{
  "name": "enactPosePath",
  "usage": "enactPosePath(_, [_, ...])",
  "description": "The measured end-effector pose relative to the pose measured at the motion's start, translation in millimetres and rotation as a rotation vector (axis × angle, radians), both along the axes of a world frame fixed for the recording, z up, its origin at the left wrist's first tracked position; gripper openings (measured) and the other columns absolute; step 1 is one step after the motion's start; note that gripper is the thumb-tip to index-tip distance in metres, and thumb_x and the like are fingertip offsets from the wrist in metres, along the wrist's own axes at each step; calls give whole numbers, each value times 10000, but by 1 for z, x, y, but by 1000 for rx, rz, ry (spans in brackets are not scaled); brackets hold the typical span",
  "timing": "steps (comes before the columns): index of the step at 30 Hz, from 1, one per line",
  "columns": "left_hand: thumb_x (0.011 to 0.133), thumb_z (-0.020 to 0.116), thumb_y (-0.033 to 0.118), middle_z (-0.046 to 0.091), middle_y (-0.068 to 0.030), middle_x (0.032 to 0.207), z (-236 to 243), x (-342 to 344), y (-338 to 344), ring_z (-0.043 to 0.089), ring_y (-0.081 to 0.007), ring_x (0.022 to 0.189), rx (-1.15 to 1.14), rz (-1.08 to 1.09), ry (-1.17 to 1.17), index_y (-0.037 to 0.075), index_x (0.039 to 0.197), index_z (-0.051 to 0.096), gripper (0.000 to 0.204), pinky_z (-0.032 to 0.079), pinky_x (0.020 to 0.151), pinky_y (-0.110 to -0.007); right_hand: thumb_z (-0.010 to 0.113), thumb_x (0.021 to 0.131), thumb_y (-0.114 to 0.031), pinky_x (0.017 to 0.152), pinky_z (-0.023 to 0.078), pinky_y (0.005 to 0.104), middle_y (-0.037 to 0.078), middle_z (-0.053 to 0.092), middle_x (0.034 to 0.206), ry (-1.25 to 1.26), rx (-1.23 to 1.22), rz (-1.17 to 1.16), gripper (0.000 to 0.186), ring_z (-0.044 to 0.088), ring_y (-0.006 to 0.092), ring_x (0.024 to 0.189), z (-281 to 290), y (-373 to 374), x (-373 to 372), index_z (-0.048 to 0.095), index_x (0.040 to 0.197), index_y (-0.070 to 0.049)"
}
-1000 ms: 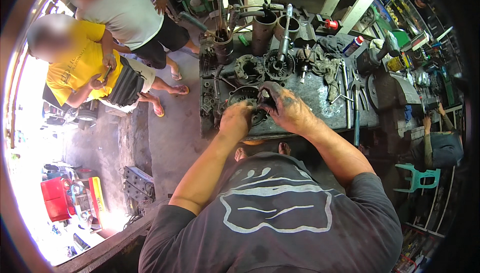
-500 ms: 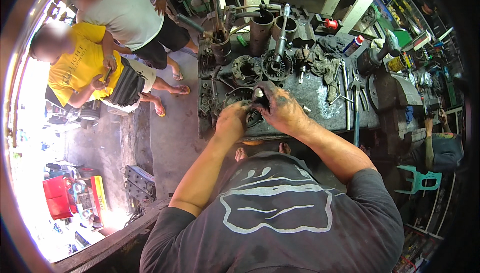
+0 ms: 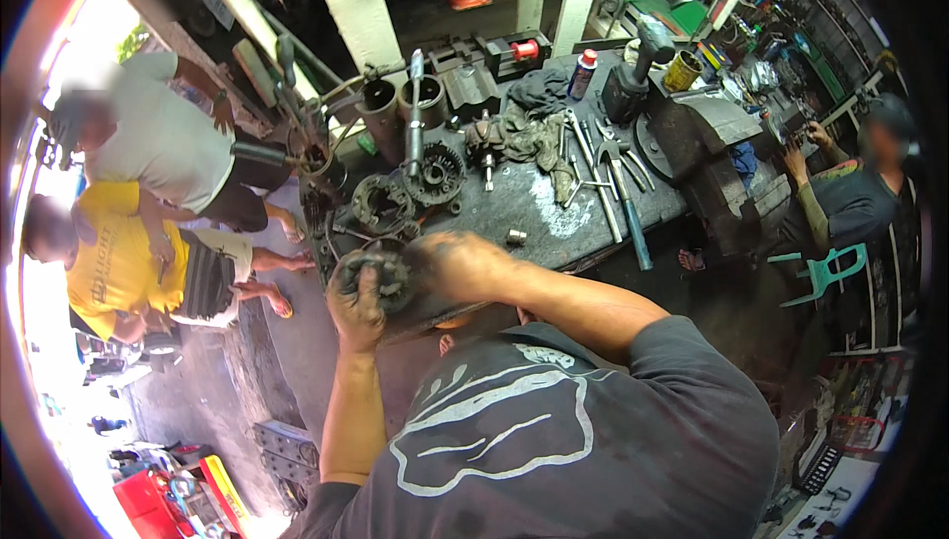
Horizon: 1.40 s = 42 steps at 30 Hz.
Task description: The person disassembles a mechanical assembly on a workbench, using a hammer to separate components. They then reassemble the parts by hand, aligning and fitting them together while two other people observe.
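My left hand (image 3: 358, 304) grips the rim of a dark, greasy round metal part (image 3: 393, 287) at the table's front left edge, its thumb over the rim. My right hand (image 3: 471, 266) is beside that part's right side; motion smears its fingers, so what it holds, if anything, is unclear. Just beyond lie an open round metal housing (image 3: 371, 205) and a ring-shaped, ribbed housing (image 3: 442, 169). A long-handled metal tool (image 3: 416, 104) stands over the ribbed one. To the right of my right hand sits a small metal cylinder (image 3: 516, 237).
Farther back are a shafted rotor (image 3: 486, 148), rags (image 3: 539, 138), a spray can (image 3: 583, 76) and metal cans (image 3: 380, 104). Wrenches and a blue-handled tool (image 3: 633, 227) lie at right. Two people stand at left; another person (image 3: 840, 193) works far right near a green stool (image 3: 825, 277).
The view has swung to the right. My left hand now holds the round part by its rim; my right hand has left the small metal-topped piece it held and is moving beside the part.
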<state>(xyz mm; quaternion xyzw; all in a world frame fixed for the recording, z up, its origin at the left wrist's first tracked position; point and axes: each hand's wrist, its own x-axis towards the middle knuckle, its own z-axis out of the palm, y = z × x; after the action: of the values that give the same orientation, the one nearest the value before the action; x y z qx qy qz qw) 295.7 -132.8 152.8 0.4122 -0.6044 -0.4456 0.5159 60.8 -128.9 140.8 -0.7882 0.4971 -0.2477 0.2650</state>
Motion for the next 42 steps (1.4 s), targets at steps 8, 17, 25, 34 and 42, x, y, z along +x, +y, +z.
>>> enactPosePath(8, [947,772,234,752,-83,1006,-17,-2,9,723,-151,841,170,-28,224,7,1182,721,330,603,759,-291,597,1054,-365,883,610,539,239,772,1132,589,142,-1086,367,758,430,1037,-170,-4,-342,743,1162,-46])
enactPosePath(17, [987,811,167,703,53,908,-18,-22,1,589,-34,777,148,83,203,43,1208,757,259,494,694,-248,696,984,-253,818,561,598,327,718,981,485,-137,-900,316,700,531,920,-257,-23,-444,675,958,61])
enactPosePath(25, [972,795,152,780,-28,1053,-9,-19,3,667,-113,1008,18,33,5,56,1193,768,242,535,924,-320,658,1117,-324,808,541,308,117,693,1149,-776,239,-495,552,638,151,948,-8,-47,-311,503,1512,29])
enactPosePath(34, [936,755,86,722,27,948,-31,-28,-13,621,-98,889,24,-160,103,33,1099,732,173,537,841,-325,696,945,3,915,579,433,166,771,1085,95,-516,319,209,740,390,1016,193,-7,-7,777,1134,-35])
enactPosePath(42, [876,760,110,655,-88,819,-38,-28,-20,597,-186,774,-95,-128,9,16,1021,695,185,504,728,-404,720,964,-79,947,579,462,151,783,1135,507,-351,394,206,737,387,1075,212,-2,33,776,1160,-111])
